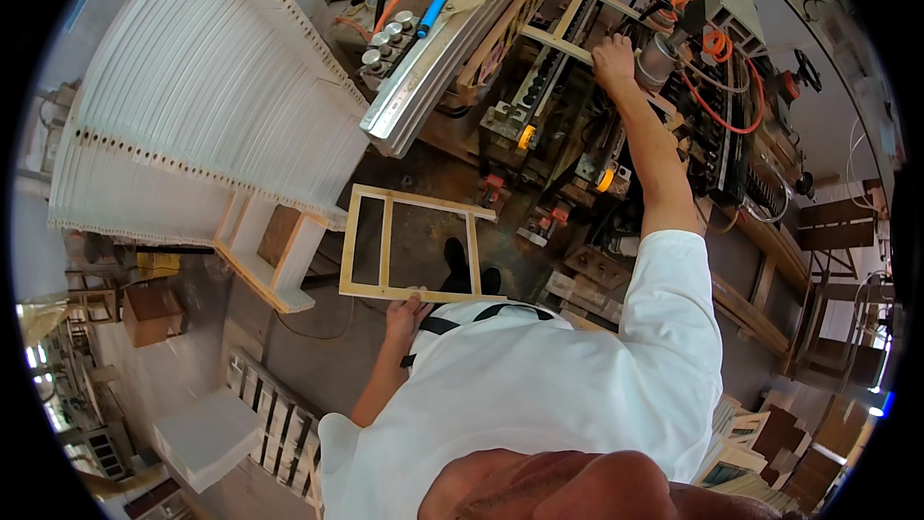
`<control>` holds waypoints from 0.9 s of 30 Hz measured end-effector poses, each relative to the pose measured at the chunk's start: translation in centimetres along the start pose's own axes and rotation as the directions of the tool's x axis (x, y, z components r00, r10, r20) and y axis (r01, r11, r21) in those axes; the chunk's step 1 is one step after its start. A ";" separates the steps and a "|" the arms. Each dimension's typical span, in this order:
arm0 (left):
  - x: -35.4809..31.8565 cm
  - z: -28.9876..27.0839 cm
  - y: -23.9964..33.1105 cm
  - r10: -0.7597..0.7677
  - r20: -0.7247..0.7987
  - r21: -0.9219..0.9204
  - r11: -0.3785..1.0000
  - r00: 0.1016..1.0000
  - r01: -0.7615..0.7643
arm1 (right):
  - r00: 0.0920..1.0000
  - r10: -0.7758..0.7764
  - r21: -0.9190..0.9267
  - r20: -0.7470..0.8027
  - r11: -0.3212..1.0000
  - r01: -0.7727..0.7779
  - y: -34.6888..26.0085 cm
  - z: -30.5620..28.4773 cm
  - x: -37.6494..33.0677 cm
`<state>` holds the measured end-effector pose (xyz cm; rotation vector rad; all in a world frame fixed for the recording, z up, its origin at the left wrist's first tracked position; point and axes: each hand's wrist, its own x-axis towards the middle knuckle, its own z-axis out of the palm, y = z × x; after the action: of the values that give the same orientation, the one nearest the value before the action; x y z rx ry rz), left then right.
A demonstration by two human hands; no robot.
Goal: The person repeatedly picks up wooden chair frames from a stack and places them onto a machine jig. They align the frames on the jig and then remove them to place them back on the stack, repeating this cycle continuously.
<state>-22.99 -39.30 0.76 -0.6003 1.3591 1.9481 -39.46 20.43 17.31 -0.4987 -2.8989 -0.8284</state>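
Note:
My left hand is closed on the near rail of a light wooden frame. This frame has two crossbars and hangs low in front of my body, above the floor and my dark shoes. My right arm stretches forward over a machine. At its end my right hand has its fingers curled at the end of a rail of a second wooden frame, which lies across the machine. The fingers of my right hand are partly hidden, but they appear closed on that rail.
To the left rises a large stack of white slatted panels on a wooden support. A metal beam with a blue pen-like tool juts in from ahead. Orange air hoses loop by a metal cylinder. A cardboard box stands at left.

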 end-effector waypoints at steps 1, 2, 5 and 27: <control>-0.7 -0.3 0.0 0.019 0.004 -0.007 1.000 1.000 -0.019 | 1.000 0.010 0.001 0.008 1.000 -0.010 0.0 0.0 0.0; -1.4 -0.6 0.0 0.028 -0.004 -0.004 1.000 1.000 -0.028 | 1.000 0.020 0.002 0.016 1.000 -0.020 0.0 -0.1 0.0; -4.1 -1.0 0.7 0.058 -0.024 0.001 0.998 0.998 -0.058 | 0.999 0.039 0.003 0.037 0.999 -0.039 -0.4 -0.3 0.4; -8.6 -33.1 18.9 0.493 -0.128 -0.026 0.865 0.860 -0.500 | 0.878 0.078 0.500 -0.471 0.844 0.193 -11.2 -11.0 -2.8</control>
<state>-31.76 -76.86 7.01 -0.4194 1.6601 2.4000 -40.61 4.85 20.55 -0.1166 -2.5106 -0.0794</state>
